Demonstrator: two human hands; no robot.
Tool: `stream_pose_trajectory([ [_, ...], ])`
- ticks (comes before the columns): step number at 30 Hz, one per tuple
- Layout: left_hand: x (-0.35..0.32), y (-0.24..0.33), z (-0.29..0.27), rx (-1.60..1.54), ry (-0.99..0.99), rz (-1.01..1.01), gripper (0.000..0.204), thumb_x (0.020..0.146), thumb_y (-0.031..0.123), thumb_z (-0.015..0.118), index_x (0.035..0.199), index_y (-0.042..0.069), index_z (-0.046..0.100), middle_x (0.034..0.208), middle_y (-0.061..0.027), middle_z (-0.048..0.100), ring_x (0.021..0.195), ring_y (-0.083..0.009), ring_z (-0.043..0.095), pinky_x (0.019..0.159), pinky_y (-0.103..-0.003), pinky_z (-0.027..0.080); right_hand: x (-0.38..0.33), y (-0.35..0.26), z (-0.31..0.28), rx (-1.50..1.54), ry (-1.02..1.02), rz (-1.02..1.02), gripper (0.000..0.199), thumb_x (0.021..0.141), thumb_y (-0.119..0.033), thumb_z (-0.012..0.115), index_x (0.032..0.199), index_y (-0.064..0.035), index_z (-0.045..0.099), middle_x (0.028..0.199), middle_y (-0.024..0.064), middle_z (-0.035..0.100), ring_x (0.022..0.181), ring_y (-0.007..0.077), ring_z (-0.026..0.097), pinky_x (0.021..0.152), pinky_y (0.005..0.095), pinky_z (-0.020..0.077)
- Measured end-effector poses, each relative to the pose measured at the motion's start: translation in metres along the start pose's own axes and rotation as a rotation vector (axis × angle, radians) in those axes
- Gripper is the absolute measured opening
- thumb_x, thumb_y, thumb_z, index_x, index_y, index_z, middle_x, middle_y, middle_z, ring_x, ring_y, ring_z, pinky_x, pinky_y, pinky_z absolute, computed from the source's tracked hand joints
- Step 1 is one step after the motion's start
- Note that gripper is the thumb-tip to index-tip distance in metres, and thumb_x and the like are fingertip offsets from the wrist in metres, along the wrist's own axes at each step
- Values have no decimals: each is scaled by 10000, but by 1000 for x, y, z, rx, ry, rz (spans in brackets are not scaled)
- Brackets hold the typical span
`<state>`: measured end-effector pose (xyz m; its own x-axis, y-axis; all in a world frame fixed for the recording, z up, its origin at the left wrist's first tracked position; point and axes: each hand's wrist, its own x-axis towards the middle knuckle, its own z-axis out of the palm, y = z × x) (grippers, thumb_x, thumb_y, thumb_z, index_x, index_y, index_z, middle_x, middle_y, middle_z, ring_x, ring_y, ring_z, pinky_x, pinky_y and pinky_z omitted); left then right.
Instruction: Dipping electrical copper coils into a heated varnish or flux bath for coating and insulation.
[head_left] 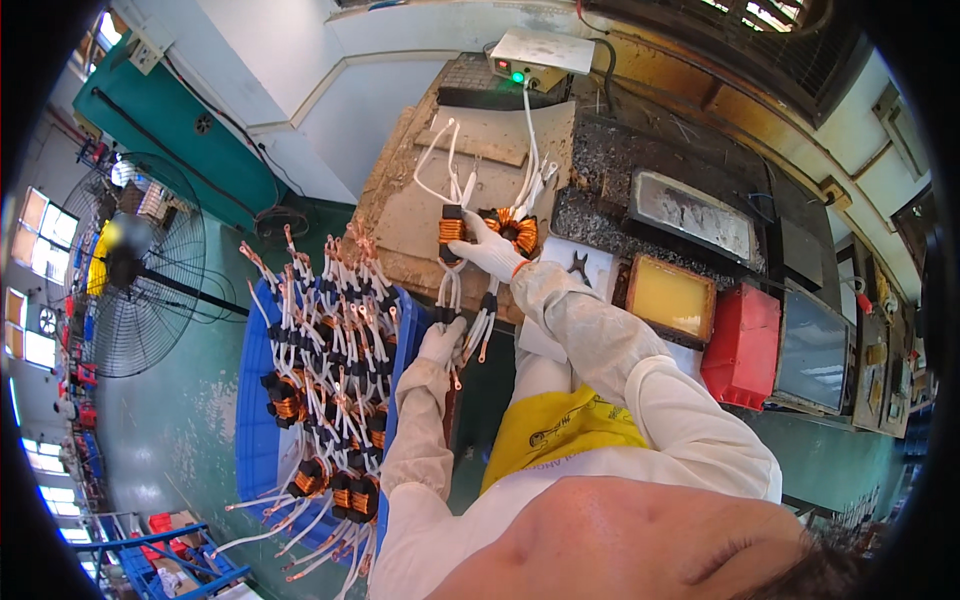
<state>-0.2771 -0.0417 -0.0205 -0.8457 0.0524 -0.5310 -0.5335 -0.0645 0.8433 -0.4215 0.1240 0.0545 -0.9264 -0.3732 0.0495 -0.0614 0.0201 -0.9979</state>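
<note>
On the workbench (385, 215), a copper-wound coil (452, 226) with black ends and long white leads lies under my gloved right hand (487, 250). The fingers of that hand are closed around its side. Nearer to me, my gloved left hand (442, 342) is closed on the lower white leads (449, 290) of this coil, close to the bench's front edge. A second, ring-shaped coil (515, 234) rests just right of it. Its own white leads (486, 318) hang toward me beside my left hand, and I cannot tell whether they touch it.
A blue bin (245, 430) full of coils with white leads stands at left, near a large fan (125, 240). Rightward are pliers (580, 266), a silvery rectangular pot (692, 215), a tray of yellow material (668, 297) and a red container (740, 345). A control box (540, 62) sits behind.
</note>
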Motion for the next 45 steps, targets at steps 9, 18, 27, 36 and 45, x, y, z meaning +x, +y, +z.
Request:
stream_pose_trajectory([
  [9,-6,10,-7,435,320,23,711,749,482,738,1255,39,508,945,-128,664,795,-297,672,766,-390,519,-93,-35,-16,-37,-215,138,573,914,-285,634,1379,-10,441,1305,155,577,1192,225,558,1014,311,428],
  [18,-74,10,9,741,541,302,807,809,389,705,1461,91,335,1342,-222,505,1208,-399,517,1015,-435,417,-239,-55,-53,61,-272,251,460,943,-245,603,1317,9,515,1267,131,596,1189,210,556,1021,311,424],
  [27,-144,-11,14,721,620,459,541,853,291,697,1303,34,540,1250,-173,568,1137,-309,578,987,-381,453,-300,-55,-48,287,-239,394,482,967,-219,574,1351,47,456,1195,121,599,1045,174,589,963,296,457],
  [36,-113,19,41,686,515,741,255,898,212,610,1105,68,651,1159,-135,622,1075,-323,597,947,-383,469,-320,-36,-9,348,-427,438,448,985,-225,552,1351,19,468,1167,131,601,1034,183,589,939,300,480],
  [45,39,83,60,788,333,767,357,905,259,550,1204,71,601,1177,-188,633,1132,-377,577,980,-431,446,-332,-31,-24,327,-282,474,477,973,-250,571,1344,33,475,1151,116,610,1014,175,591,922,276,472],
])
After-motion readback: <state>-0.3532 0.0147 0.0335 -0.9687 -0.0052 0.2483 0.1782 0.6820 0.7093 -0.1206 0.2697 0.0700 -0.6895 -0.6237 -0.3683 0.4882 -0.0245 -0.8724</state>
